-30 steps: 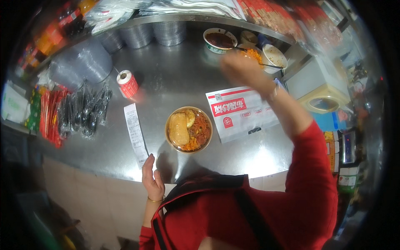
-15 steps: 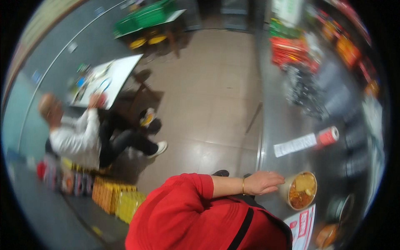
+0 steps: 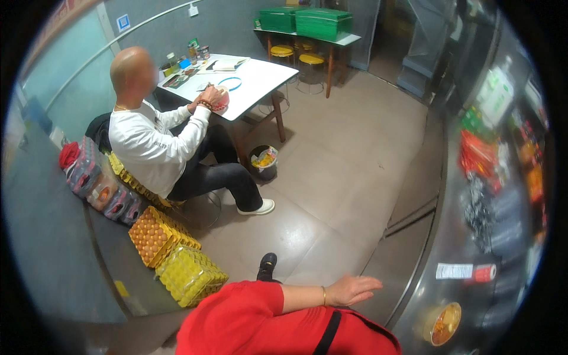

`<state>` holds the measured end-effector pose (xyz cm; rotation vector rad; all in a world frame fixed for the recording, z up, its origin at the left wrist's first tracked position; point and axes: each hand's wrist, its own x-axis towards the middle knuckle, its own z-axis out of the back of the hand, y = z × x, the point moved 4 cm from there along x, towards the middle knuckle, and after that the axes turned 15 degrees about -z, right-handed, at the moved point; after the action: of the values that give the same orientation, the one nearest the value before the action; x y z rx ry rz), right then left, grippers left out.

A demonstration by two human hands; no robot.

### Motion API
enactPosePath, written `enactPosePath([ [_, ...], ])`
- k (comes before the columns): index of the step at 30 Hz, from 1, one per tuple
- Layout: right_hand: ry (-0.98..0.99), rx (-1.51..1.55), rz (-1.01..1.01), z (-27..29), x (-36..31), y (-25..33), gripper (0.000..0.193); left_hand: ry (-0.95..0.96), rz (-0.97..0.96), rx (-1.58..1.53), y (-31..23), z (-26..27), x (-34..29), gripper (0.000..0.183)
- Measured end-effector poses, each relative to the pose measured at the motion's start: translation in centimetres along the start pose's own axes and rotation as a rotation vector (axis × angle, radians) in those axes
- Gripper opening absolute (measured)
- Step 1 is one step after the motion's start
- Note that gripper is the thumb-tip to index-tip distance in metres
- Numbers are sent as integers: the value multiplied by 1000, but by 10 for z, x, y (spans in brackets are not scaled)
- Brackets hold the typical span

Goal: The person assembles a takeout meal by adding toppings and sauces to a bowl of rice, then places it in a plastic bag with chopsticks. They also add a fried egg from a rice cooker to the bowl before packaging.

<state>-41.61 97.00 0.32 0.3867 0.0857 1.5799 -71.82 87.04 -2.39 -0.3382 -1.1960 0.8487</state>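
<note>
My left hand (image 3: 355, 290), with a bracelet at the wrist, reaches rightward from a red sleeve (image 3: 236, 313). Its fingers are stretched out and nothing is in them. Below and to the right, apart from the hand, a round bowl of food (image 3: 444, 324) with reddish and pale yellow contents stands on the metal counter (image 3: 405, 331). Farther back on that counter lies a red and white roll (image 3: 484, 273) with a printed paper strip (image 3: 454, 271) drawn out flat. My right hand is out of view.
A seated person in a white top (image 3: 148, 142) handles a pink-red item (image 3: 222, 99) at a white table (image 3: 260, 89). Beside them are a bin (image 3: 264, 168), stacked eggs (image 3: 155, 236) and yellow egg trays (image 3: 190, 278). Green boxes (image 3: 322, 23) stand on the far table; bags (image 3: 480, 157) crowd the counter.
The view has swung left, bringing in more of the seated person and the white table. My left hand, earlier at the bowl's side, is now apart from it; the bowl appears farther right and lower.
</note>
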Motion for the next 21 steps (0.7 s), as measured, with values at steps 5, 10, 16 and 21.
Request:
enactPosePath([
  [5, -124, -105, 31, 4, 7, 124, 47, -98, 159, -25, 32, 115, -51, 33],
  [10, -230, -222, 13, 19, 10, 215, 48, -202, 290, -20, 63, 211, -89, 33],
  [16, -313, -212, 13, 12, 22, 269, 51, -207, 385, -78, 81, 263, -105, 33],
  [21, -33, 538, 122, -127, 24, 344, 14, -148, 389, -59, 97, 274, -88, 39],
])
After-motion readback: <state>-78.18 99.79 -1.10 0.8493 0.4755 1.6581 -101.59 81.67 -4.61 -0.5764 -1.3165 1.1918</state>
